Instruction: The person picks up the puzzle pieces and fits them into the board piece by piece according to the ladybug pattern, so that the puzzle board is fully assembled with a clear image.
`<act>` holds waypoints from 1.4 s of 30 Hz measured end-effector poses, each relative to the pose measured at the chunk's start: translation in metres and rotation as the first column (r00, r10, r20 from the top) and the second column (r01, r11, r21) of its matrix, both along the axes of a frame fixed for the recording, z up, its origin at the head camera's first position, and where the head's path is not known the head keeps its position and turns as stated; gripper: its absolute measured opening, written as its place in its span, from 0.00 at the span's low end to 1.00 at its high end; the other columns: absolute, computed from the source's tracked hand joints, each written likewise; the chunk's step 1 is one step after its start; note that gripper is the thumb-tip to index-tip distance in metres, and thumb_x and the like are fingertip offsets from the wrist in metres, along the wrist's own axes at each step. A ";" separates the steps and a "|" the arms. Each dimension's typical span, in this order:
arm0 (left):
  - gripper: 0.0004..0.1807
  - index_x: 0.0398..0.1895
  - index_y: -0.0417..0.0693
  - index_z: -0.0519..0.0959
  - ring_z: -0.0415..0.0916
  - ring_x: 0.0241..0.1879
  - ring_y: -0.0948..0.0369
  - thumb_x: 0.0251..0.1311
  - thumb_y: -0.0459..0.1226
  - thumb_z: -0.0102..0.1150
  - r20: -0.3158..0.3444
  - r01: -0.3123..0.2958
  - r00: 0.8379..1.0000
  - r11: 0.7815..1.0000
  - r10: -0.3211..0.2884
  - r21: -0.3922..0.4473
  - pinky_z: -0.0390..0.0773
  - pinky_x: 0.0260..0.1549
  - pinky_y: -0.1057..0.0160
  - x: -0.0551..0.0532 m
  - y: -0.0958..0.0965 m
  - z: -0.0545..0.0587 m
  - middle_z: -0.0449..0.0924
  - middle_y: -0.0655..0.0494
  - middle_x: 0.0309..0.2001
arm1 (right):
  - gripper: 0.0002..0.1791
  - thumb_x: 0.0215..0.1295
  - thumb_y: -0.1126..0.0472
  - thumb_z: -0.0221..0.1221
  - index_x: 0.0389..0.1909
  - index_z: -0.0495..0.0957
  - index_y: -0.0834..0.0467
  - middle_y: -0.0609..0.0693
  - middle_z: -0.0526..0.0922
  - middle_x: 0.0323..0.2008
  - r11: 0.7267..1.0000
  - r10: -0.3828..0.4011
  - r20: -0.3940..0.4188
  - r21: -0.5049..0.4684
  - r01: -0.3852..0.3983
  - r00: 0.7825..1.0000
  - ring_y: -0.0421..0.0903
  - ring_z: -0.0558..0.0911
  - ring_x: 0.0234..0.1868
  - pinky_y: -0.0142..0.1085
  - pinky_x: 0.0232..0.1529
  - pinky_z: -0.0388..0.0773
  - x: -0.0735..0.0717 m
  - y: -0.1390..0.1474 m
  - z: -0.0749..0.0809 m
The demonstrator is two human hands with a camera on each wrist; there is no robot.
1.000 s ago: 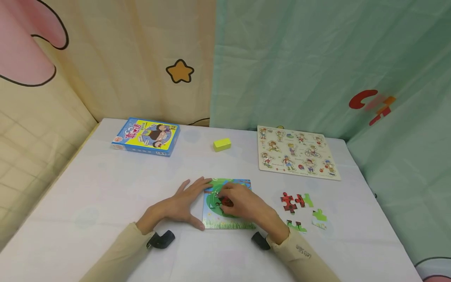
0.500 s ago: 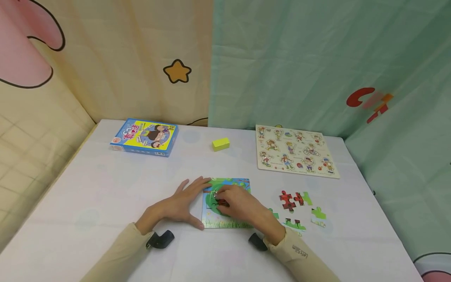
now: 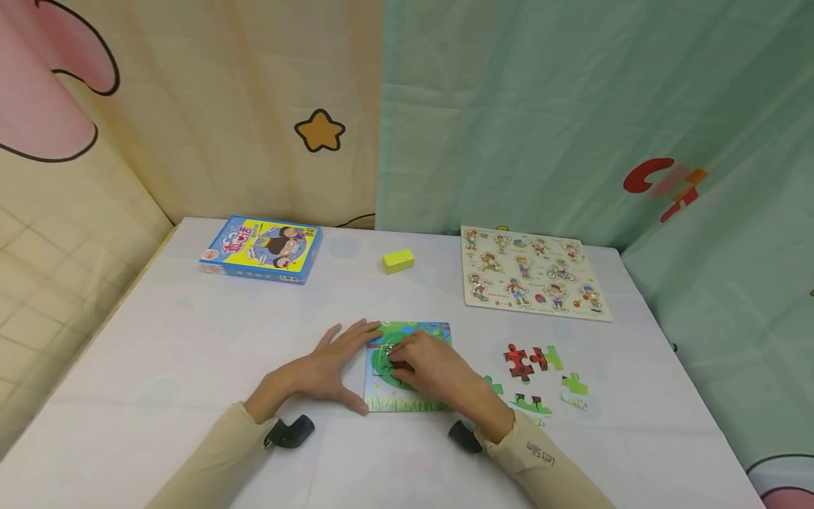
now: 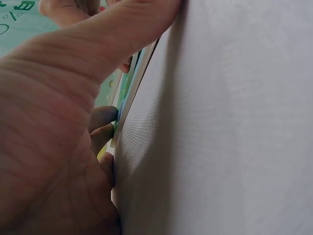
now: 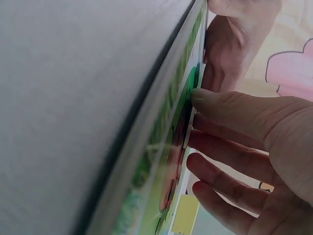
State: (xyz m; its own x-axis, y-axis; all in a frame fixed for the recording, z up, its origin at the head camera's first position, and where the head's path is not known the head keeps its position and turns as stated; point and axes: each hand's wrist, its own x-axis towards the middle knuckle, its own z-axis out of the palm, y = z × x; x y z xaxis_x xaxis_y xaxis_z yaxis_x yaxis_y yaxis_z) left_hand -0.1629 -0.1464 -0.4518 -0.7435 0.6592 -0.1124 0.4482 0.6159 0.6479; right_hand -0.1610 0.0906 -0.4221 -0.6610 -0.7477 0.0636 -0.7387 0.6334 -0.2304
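In the head view a jigsaw puzzle board (image 3: 379, 400) with a green and blue picture lies flat on the table between both hands. My left hand (image 3: 324, 371) spans its left side, fingers stretched onto the upper left edge and thumb at the lower left corner. With fingertips bunched over the green circle, my right hand (image 3: 439, 369) pinches a dark red puzzle piece (image 3: 400, 365), mostly hidden by the fingers. The right wrist view shows the thumb and forefinger of that hand (image 5: 288, 152) right at the board's surface, close over the red patch (image 5: 172, 169) of the picture.
Several loose puzzle pieces lie right of the board, among them a red one (image 3: 519, 363) and a green one (image 3: 575, 385). Farther back are a blue and yellow box (image 3: 263, 249), a yellow block (image 3: 398, 261) and a pegboard with figures (image 3: 534, 272). Curtains (image 3: 540, 120) hang behind the table.
My right hand has shifted slightly left and settled lower onto the board with the red piece, uncovering a green piece by the wrist. The left hand stays in place.
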 end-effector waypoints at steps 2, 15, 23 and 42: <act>0.64 0.79 0.48 0.53 0.35 0.81 0.46 0.42 0.59 0.78 0.001 0.004 1.000 1.000 -0.004 0.001 0.31 0.74 0.35 0.000 0.000 0.000 0.45 0.52 0.81 | 0.09 0.65 0.57 0.67 0.43 0.88 0.54 0.45 0.89 0.45 1.000 -0.013 -0.010 0.009 0.013 1.000 0.42 0.85 0.50 0.39 0.58 0.79 0.001 0.000 0.000; 0.39 0.77 0.46 0.58 0.38 0.81 0.46 0.70 0.51 0.57 -0.035 -0.023 0.999 0.999 0.025 0.039 0.33 0.75 0.35 -0.002 -0.003 -0.003 0.51 0.51 0.80 | 0.12 0.65 0.59 0.67 0.48 0.88 0.55 0.48 0.87 0.51 0.999 -0.036 0.045 -0.026 0.037 0.998 0.45 0.84 0.55 0.41 0.58 0.80 0.003 0.002 0.001; 0.32 0.72 0.49 0.68 0.50 0.79 0.50 0.69 0.52 0.57 -0.163 -0.070 0.984 0.998 0.069 0.002 0.48 0.75 0.39 -0.002 -0.001 -0.001 0.59 0.54 0.77 | 0.15 0.68 0.59 0.64 0.54 0.85 0.56 0.48 0.81 0.53 1.000 0.013 0.130 -0.001 -0.012 0.991 0.45 0.79 0.55 0.37 0.57 0.79 0.002 0.009 0.007; 0.40 0.71 0.57 0.71 0.62 0.73 0.49 0.57 0.57 0.68 -0.206 -0.191 0.962 0.980 0.178 -0.047 0.65 0.70 0.43 0.001 0.006 0.008 0.63 0.56 0.75 | 0.17 0.71 0.52 0.61 0.56 0.82 0.53 0.47 0.81 0.54 0.998 0.039 0.087 0.046 -0.043 0.995 0.45 0.79 0.54 0.40 0.56 0.79 -0.006 0.021 0.018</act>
State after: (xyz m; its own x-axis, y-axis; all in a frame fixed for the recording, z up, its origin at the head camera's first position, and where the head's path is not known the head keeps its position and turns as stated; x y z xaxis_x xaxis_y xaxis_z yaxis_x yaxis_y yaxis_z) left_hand -0.1616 -0.1400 -0.4435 -0.8632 0.5047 0.0128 0.4391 0.7382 0.5121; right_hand -0.1666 0.1120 -0.4040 -0.6313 -0.7750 -0.0283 -0.7429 0.6148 -0.2648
